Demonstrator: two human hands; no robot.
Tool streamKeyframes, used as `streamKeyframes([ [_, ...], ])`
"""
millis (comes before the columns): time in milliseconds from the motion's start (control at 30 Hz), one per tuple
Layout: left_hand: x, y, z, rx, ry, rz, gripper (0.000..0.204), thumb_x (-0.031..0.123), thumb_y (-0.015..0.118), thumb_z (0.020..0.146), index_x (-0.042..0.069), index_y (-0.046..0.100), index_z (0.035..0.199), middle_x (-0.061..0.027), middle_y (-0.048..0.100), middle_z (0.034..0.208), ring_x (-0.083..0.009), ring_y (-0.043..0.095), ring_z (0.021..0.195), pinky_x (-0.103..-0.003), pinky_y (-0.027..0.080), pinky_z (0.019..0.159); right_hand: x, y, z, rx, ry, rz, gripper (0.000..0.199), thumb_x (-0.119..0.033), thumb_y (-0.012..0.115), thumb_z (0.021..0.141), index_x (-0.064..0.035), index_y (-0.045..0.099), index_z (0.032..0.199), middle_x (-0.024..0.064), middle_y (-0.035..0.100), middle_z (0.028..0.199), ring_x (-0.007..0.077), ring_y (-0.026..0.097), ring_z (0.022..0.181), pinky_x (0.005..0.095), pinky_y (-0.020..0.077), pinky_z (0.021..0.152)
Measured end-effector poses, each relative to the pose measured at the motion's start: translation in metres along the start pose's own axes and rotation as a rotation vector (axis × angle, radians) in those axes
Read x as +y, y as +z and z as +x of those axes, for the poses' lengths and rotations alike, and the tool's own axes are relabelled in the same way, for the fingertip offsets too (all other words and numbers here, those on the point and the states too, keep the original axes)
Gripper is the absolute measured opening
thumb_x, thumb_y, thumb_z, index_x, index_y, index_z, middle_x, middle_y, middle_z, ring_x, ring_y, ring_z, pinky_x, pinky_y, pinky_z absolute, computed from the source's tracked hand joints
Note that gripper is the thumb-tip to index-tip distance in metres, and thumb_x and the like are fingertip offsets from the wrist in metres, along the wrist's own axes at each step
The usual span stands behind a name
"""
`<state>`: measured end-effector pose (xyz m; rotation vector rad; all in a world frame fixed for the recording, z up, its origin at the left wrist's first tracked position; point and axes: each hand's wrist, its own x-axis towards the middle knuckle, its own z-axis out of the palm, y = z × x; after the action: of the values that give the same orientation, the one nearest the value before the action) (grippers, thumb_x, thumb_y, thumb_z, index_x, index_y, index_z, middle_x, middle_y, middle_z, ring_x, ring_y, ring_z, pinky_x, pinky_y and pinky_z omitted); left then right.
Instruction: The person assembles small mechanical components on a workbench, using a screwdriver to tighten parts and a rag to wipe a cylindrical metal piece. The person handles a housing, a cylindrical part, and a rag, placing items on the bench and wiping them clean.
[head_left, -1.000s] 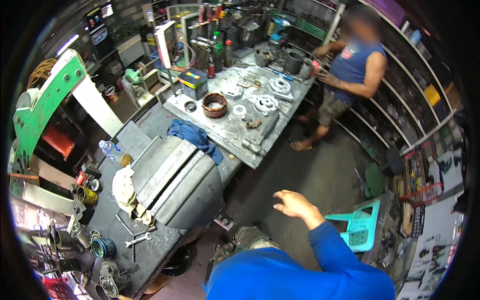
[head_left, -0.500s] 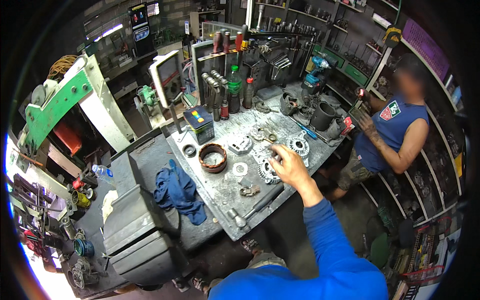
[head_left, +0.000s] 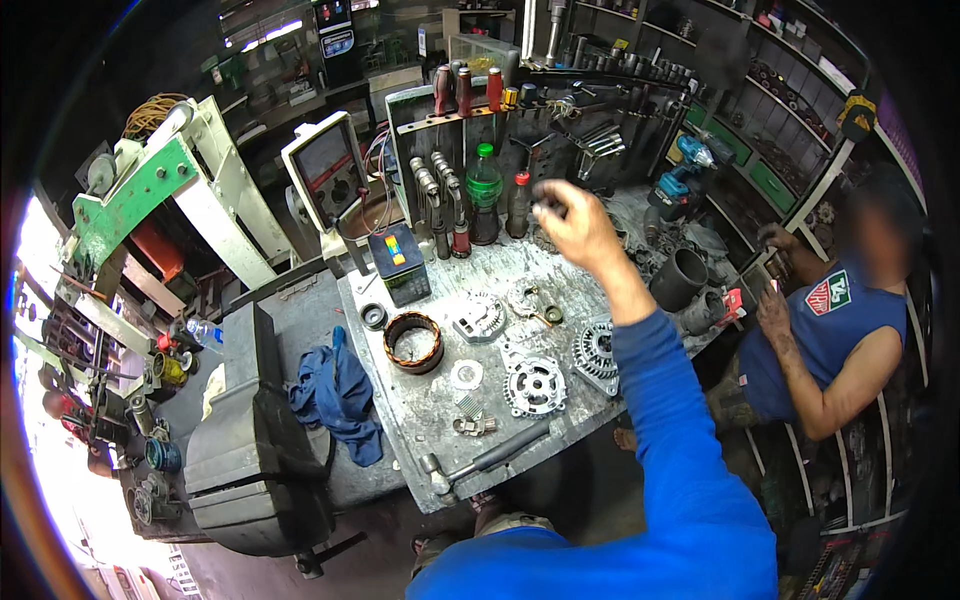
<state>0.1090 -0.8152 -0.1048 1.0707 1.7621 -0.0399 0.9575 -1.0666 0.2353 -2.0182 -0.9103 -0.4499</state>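
Fingers (head_left: pixel 548 203) of our right hand (head_left: pixel 575 228) are pinched on a small dark part (head_left: pixel 541 209), too blurred to tell what it is, held up over the far side of the metal bench (head_left: pixel 420 420) w/ tool rack (head_left: pixel 520 130) behind. Near it on the bench: green bottle (head_left: pixel 484 190), alternator housing (head_left: pixel 533 385), copper stator ring (head_left: pixel 413 341). Left hand isn't in view. Another person (head_left: pixel 830 330) stands at right.

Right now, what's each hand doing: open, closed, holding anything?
Right hand: raised over the workbench, fingers curled; whether it holds something cannot be told.
Left hand: not in view.
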Motion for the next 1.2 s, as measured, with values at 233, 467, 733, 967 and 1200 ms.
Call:
streamKeyframes([
  [233, -0.006, 0.014, -0.052, 0.218, 0.071, -0.347, 0.017, 0.022, 0.064, 0.102, 0.006, 0.070, 0.099, -0.0111, 0.072, 0.097, -0.0264, 0.068, 0.085, -0.046, 0.055, 0.068, 0.025, -0.014, 0.124, 0.106, -0.128, -0.024, 0.033, -0.022, 0.074, 0.095, 0.0025, 0.076, 0.118, 0.0206, 0.080, 0.110, 0.0325, 0.078, 0.101, 0.0395, 0.0602, 0.091],
  [467, -0.074, 0.020, -0.059, -0.025, 0.044, 0.469, 0.032, 0.033, 0.058, 0.102, 0.006, 0.072, 0.112, -0.0211, 0.069, 0.110, -0.0375, 0.062, 0.100, -0.047, 0.050, 0.084, 0.011, 0.019, 0.223, 0.022, -0.113, 0.089, 0.047, -0.026, 0.077, 0.092, -0.0039, 0.071, 0.133, 0.0186, 0.079, 0.119, 0.0328, 0.077, 0.106, 0.0415, 0.0594, 0.096],
  [733, -0.107, 0.035, -0.052, -0.012, 0.027, 0.477, 0.034, 0.033, 0.060, 0.099, 0.006, 0.077, 0.113, -0.0276, 0.074, 0.116, -0.0456, 0.067, 0.108, -0.053, 0.055, 0.093, -0.038, 0.052, 0.263, -0.030, 0.130, -0.487, 0.047, -0.030, 0.078, 0.093, -0.0058, 0.063, 0.130, 0.0248, 0.074, 0.127, 0.0430, 0.070, 0.122, 0.0526, 0.0570, 0.102],
  [967, -0.098, 0.036, -0.062, 0.004, -0.037, 0.233, 0.025, 0.023, 0.063, 0.098, 0.007, 0.076, 0.111, -0.0249, 0.076, 0.108, -0.0414, 0.070, 0.094, -0.053, 0.057, 0.082, -0.057, 0.036, 0.292, 0.200, 0.035, -0.518, 0.040, -0.022, 0.073, 0.092, -0.0070, 0.069, 0.129, 0.0245, 0.076, 0.122, 0.0417, 0.073, 0.118, 0.0503, 0.0582, 0.101],
  [1200, -0.076, 0.024, -0.047, 0.106, 0.033, 0.166, 0.046, 0.014, 0.075, 0.091, -0.009, 0.067, 0.131, -0.0172, 0.073, 0.111, -0.0246, 0.069, 0.105, -0.038, 0.057, 0.097, -0.162, -0.078, 0.225, 0.461, -0.435, -0.222, 0.037, -0.026, 0.072, 0.102, -0.0053, 0.073, 0.133, 0.0145, 0.080, 0.113, 0.0309, 0.077, 0.102, 0.0389, 0.0590, 0.094],
])
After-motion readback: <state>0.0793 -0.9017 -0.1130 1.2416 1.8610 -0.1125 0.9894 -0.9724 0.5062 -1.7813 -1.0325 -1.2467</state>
